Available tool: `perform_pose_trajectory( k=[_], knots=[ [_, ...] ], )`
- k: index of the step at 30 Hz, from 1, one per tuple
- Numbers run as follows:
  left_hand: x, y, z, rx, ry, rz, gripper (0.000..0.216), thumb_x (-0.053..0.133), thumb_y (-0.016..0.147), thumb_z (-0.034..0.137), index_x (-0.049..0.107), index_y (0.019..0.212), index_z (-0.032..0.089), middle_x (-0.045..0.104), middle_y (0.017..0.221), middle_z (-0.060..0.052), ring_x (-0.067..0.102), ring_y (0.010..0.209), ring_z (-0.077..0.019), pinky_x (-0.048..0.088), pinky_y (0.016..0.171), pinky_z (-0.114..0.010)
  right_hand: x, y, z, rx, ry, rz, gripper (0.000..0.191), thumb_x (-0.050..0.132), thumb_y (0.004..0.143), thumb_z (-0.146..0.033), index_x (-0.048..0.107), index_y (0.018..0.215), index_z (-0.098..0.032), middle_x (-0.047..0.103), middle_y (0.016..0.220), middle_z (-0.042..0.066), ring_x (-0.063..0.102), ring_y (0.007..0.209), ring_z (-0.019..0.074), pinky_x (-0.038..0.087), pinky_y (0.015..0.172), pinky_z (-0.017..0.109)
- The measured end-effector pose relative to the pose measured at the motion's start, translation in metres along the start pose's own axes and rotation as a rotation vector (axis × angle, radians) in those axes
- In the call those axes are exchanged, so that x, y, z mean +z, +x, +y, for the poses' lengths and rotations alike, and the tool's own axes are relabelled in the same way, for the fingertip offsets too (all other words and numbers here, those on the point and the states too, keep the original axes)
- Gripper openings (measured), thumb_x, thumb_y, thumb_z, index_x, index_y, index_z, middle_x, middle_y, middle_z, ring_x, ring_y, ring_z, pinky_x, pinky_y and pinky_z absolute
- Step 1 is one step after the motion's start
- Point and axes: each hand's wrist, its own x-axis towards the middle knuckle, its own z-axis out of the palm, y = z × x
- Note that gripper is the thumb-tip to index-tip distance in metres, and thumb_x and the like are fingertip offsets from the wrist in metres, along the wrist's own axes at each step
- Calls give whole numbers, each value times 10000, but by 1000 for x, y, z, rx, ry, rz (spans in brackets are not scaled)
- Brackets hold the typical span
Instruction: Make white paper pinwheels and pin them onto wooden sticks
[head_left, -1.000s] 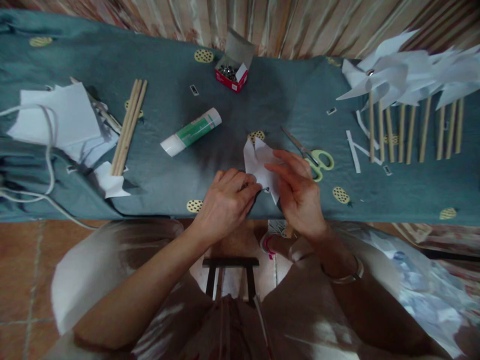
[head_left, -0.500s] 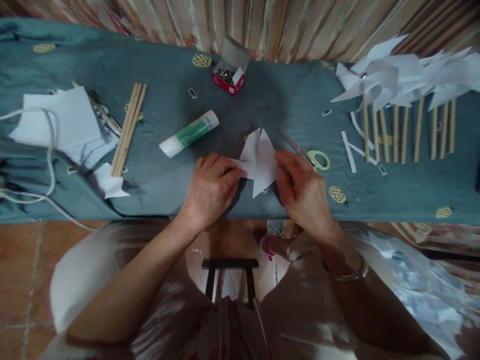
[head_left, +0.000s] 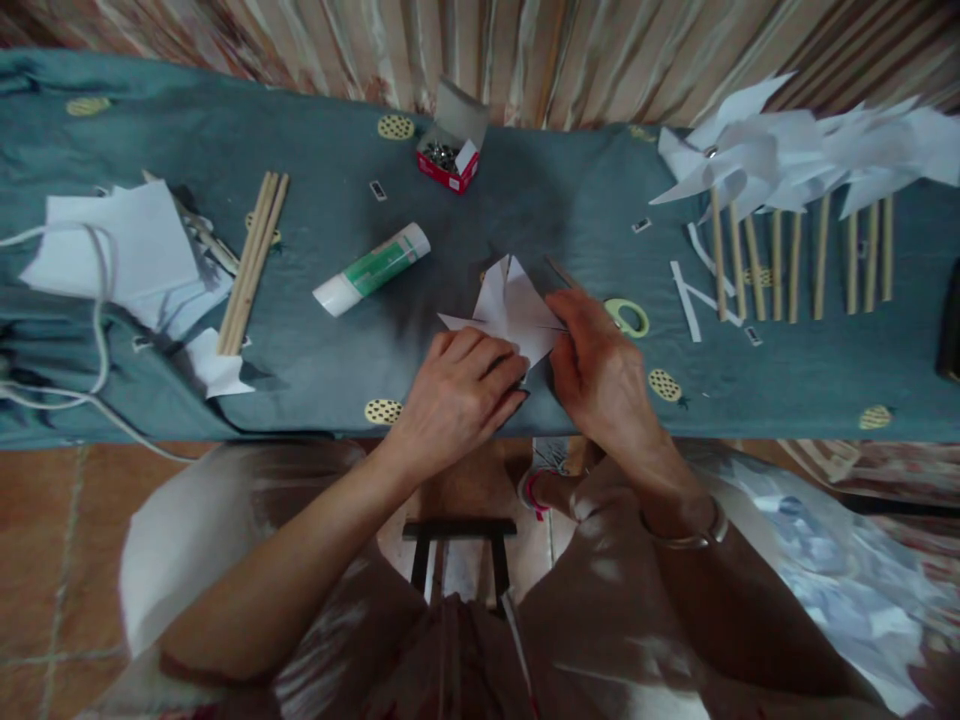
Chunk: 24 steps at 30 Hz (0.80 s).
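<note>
1. Since half a second ago, my left hand (head_left: 459,392) shifted toward 3 o'clock, over the folded paper's near edge.
2. Left fingers curled, pressing the folded white paper (head_left: 510,305) on the teal cloth (head_left: 315,350).
3. Right hand (head_left: 600,375) pinches the paper's 3 o'clock edge.
4. Green-handled scissors (head_left: 626,318) just beyond my right hand; glue stick (head_left: 371,270) at 10 o'clock.

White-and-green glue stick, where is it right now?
Head view: the white-and-green glue stick lies on the teal cloth, left of centre, between the wooden sticks and the folded white paper.
</note>
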Motion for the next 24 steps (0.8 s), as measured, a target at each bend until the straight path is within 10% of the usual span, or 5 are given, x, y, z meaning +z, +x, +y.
perform_pose_trajectory(
  k=[13, 24],
  knots=[
    [0, 0, -4, 17, 114, -18, 157, 571, 972, 249, 710, 982, 174, 728, 908, -57, 597, 873, -235, 404, 746, -384, -7, -7, -4, 119, 94, 17, 362, 424, 917, -163, 652, 1197, -152, 779, 975, 101, 746, 857, 230, 579, 883, 431],
    [-4, -1, -2, 47, 197, -13, 191, 533, 972, 167, 692, 871, 139, 710, 801, -46, 617, 747, -209, 420, 711, -359, -16, -11, 7, 106, 297, -133, 359, 563, 775, -84, 732, 1057, -230, 762, 1074, 55, 706, 994, 225, 548, 923, 403]
  ],
)
